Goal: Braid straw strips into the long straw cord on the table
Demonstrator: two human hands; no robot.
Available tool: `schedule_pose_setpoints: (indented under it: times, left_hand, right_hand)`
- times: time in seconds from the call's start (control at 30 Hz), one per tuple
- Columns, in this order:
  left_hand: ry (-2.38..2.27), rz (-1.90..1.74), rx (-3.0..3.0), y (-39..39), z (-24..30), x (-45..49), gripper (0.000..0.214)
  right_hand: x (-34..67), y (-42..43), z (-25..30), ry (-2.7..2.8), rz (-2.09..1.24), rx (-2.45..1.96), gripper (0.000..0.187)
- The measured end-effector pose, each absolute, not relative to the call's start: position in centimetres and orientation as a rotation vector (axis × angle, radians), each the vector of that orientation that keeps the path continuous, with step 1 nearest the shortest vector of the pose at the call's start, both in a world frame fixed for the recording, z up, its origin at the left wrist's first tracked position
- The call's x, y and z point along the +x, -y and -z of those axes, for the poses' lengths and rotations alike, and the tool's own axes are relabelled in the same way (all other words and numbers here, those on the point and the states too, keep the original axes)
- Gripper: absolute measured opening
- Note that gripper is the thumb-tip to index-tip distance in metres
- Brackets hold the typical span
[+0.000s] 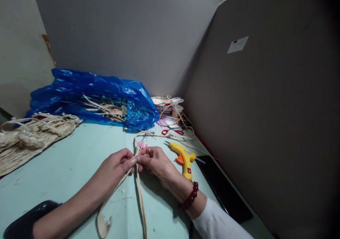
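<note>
My left hand (120, 162) and my right hand (154, 161) meet over the table, fingertips pinched on pale dried plant-fibre strands (140, 193). Two loose lengths trail from the fingers toward me, one ending in a wide, curled strip at lower left. Just beyond the fingers, a pink binder clip (142, 144) with wire handles sits at the strands' far end. From there a thin twisted cord (159, 135) curves away to the right. My fingers cover the spot where the strands cross.
A yellow glue gun (183, 155) lies right of my hands, with red-handled scissors (172, 132) behind it. A black flat panel (225, 193) lies at right. At the back is a blue plastic bag (92, 86) with fibres; a woven straw piece (32, 136) lies left. Grey partitions (127, 29) enclose the table.
</note>
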State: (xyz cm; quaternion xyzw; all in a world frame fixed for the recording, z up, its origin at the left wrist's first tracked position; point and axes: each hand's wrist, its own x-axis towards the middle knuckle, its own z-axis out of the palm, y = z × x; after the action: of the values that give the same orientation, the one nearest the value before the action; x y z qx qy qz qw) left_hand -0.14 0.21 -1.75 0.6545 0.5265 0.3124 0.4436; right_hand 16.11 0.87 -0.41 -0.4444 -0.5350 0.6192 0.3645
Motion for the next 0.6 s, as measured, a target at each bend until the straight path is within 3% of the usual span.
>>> schedule_pose_setpoints:
  times: [0.6]
  left_hand:
    - [-1.303,-0.743,1.541,1.2,1.1,0.0,0.022]
  right_hand:
    - [16.1,-1.0,0.5,1.453,-1.536,-1.211,0.032]
